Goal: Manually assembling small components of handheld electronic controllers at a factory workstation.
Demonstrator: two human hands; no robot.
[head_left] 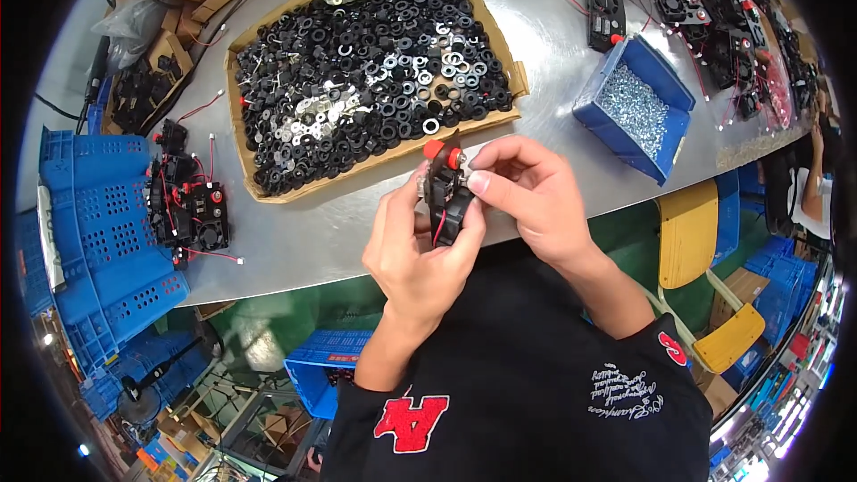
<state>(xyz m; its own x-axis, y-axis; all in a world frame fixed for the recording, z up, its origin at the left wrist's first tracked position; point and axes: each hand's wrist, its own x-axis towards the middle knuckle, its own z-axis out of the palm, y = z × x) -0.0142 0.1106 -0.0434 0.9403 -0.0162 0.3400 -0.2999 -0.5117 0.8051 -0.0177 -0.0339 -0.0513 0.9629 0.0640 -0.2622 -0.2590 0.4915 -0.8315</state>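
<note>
- The long black plastic unit with a boxy body (457, 212) is held up just beyond the near edge of the bare metal desk (290, 245), between the two hands; its long axis runs roughly near to far, and its red rounded cap (434, 150) is at the far end.
- The left hand (415, 254) is closed around the unit from the left and near side, fingers on one flank and thumb on the other.
- The right hand (540, 201) comes in from the right, thumb and forefinger almost together at the unit's far right side, just nearer than the cap (whether they pinch some small part, I cannot tell).
- So the left hand has the body, while the right fingertips are closer to the capped end.
- Beyond lies a shallow brown cardboard tray (520, 80) of black and silvery rings; farther right, an open blue plastic bin (665, 71) holds small shiny metal pieces (632, 105).
</note>
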